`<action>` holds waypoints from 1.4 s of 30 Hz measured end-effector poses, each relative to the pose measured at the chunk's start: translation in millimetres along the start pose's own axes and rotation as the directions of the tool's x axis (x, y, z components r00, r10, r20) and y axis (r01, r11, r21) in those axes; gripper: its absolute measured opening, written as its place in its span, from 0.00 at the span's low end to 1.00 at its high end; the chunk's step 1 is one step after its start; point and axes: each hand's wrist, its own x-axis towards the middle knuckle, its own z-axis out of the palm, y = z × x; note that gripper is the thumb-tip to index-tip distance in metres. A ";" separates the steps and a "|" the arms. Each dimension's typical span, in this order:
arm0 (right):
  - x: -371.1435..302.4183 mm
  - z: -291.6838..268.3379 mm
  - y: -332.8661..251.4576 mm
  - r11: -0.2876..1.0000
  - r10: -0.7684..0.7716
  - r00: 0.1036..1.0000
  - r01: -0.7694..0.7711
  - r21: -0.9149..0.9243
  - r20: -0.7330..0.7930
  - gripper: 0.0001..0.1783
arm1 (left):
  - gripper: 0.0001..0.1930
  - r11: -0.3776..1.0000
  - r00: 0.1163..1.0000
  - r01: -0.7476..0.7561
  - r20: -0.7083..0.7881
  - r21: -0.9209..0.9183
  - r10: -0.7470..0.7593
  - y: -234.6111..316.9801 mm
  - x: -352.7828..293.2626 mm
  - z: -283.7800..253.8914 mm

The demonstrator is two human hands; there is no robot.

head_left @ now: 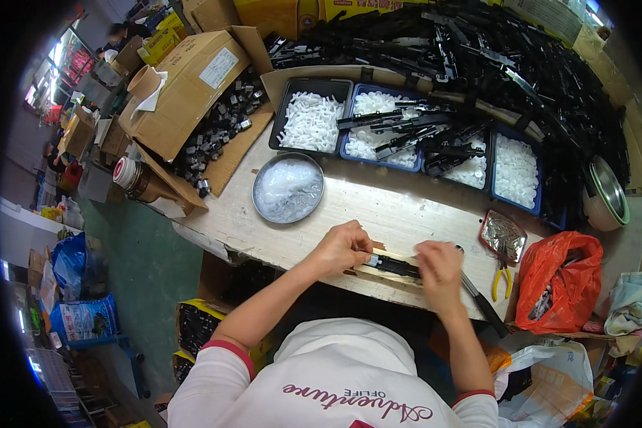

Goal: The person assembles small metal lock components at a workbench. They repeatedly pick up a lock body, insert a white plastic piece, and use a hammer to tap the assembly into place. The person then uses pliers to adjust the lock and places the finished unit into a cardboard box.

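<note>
Black plastic strip (pixel 394 267), a narrow, elongated moulded part with a pale end piece at its left tip, lies flat near the front edge of the counter (pixel 378 207), spanned between the two hands. Left hand (pixel 344 246): the grip is closed over the strip's left end, fingers curled down on it and pinning it to the wood. Right hand (pixel 439 267): fingers bent over the strip's right end; whether they pinch it or merely press on it cannot be told. By its look the part is light, stiff and smooth, so it probably slides easily on the counter and wants holding at both ends, as here, rather than at mid-length; the small end piece is likely the delicate spot. Surroundings, left to right: a round metal dish (pixel 288 188) of translucent white bits behind the left hand; trays of white fittings (pixel 312 121) farther back; a heap of similar black strips (pixel 492 71); yellow-handled pliers (pixel 503 279) just beside the right hand; an orange plastic bag (pixel 560 282).
</note>
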 end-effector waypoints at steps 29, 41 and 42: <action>28.3 -79.4 106.8 0.830 0.218 0.975 -0.213 -0.516 -0.053 0.04 | 0.04 0.674 0.984 -0.028 -0.139 -0.739 -0.112 46.1 69.4 -57.3; 22.8 -42.1 9.3 0.891 0.184 0.983 -0.160 0.424 -0.015 0.06 | 0.07 0.136 0.951 0.266 0.237 -0.954 -0.198 27.5 3.9 28.0; 23.2 -35.3 -4.3 0.863 0.164 0.986 -0.160 0.478 0.035 0.07 | 0.07 0.136 0.947 0.276 0.245 -0.951 -0.210 29.9 2.1 31.3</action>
